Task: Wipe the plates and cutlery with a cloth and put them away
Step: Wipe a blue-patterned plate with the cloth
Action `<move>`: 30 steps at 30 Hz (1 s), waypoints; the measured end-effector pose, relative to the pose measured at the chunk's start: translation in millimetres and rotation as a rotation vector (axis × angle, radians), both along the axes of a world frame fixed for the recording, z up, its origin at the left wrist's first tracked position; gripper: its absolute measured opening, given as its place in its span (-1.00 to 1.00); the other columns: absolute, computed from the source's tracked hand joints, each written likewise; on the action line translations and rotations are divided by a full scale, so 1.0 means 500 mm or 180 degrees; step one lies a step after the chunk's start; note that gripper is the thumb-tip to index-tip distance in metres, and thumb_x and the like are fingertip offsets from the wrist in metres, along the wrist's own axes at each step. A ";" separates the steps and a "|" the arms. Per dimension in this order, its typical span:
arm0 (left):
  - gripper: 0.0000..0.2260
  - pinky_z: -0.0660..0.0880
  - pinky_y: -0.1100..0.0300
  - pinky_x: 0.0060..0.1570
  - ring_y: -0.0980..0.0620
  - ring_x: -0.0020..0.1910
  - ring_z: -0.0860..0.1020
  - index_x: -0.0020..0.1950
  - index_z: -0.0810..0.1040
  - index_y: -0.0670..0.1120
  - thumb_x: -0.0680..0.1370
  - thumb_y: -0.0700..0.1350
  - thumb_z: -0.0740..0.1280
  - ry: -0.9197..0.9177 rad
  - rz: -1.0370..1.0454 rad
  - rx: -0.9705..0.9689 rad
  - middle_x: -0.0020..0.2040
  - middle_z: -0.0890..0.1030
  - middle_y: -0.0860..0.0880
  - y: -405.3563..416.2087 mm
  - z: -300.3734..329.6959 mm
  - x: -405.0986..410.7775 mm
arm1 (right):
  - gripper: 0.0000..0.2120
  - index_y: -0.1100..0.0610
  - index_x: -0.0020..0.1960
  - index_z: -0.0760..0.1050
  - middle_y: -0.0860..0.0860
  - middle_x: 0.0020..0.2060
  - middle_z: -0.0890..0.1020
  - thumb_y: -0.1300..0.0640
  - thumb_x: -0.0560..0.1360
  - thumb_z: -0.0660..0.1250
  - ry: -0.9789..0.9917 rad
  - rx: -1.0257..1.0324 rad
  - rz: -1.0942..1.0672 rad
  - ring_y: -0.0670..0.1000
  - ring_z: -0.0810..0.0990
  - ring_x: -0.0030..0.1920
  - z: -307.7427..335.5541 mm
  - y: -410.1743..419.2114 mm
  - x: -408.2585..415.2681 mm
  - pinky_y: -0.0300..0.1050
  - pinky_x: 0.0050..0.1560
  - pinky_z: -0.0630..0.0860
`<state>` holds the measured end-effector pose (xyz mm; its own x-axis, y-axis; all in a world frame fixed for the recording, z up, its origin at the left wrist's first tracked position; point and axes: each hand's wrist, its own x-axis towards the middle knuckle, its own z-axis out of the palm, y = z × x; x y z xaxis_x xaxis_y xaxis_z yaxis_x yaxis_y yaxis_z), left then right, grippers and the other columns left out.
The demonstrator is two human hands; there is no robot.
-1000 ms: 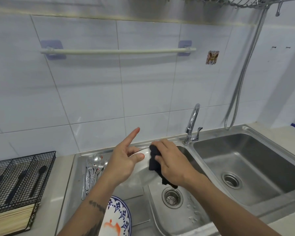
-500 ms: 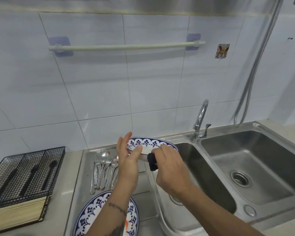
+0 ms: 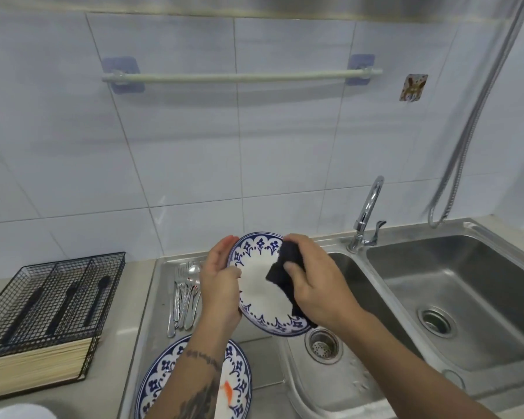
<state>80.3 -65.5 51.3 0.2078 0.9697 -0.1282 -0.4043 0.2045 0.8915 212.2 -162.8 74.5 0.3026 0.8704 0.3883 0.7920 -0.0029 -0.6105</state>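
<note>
Tilted up toward me now, where half a second ago it lay nearly edge-on, the blue-patterned plate (image 3: 262, 284) shows its white face, held in the air above the left basin of the sink (image 3: 339, 376) so drips fall there. My left hand (image 3: 220, 285) grips its left rim, thumb on the face and fingers curled behind, steadying it against the rubbing. My right hand (image 3: 318, 285) pinches a dark cloth (image 3: 285, 276) and presses it to the plate's right side, which suggests wiping is under way. Just left, the cutlery (image 3: 183, 294) lies in a bunch on the draining board, and a second patterned plate (image 3: 236, 385) rests below my forearm, both probably awaiting their turn. Farther left, on the counter, stands a black wire cutlery tray (image 3: 55, 300), likely where the cutlery goes.
</note>
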 end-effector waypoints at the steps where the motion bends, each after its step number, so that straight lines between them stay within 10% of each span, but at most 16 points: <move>1: -0.39 0.57 -0.09 0.06 -0.07 0.13 0.65 0.24 0.57 -0.04 0.42 -0.58 0.07 -0.0038 -0.0055 0.0017 0.22 0.65 0.03 -0.005 -0.003 0.006 | -0.52 0.01 0.42 0.24 0.00 0.27 0.47 0.03 0.53 0.25 -0.0131 -0.0223 -0.0014 0.03 0.40 0.26 -0.003 0.008 -0.006 -0.01 0.28 0.35; 9: -0.46 0.53 -0.24 0.21 -0.19 0.20 0.61 0.25 0.57 -0.04 0.49 -0.54 0.12 -0.0261 -0.0143 -0.0064 0.24 0.64 0.02 0.004 0.001 -0.004 | -0.42 0.02 0.58 -0.04 -0.07 0.57 -0.02 -0.02 0.64 0.10 -0.0528 -0.1314 0.0181 -0.06 -0.04 0.54 -0.073 -0.021 -0.037 -0.11 0.52 -0.01; 23: -0.60 0.59 0.01 0.02 -0.08 0.12 0.65 0.23 0.56 -0.05 0.58 -0.46 0.18 -0.0485 -0.0384 -0.0072 0.25 0.64 -0.04 -0.007 0.015 -0.008 | -0.45 0.01 0.52 0.11 -0.04 0.54 0.15 -0.11 0.58 0.10 -0.0955 -0.1234 0.0263 -0.06 0.04 0.53 -0.065 -0.030 -0.017 0.00 0.53 -0.11; 30: -0.61 0.61 -0.01 0.07 -0.12 0.17 0.64 0.29 0.52 -0.04 0.60 -0.43 0.18 -0.0487 -0.0707 0.0040 0.24 0.65 -0.04 -0.013 0.035 0.001 | -0.37 -0.11 0.57 -0.26 -0.07 0.57 -0.16 -0.10 0.56 -0.09 -0.1130 -0.0935 0.0148 0.00 -0.18 0.55 -0.077 -0.006 -0.028 0.00 0.54 -0.09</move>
<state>80.8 -72.0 68.8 0.4316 0.8995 -0.0672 -0.4811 0.2926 0.8264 198.3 -166.0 36.1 0.1536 0.9686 0.1957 0.9553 -0.0949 -0.2800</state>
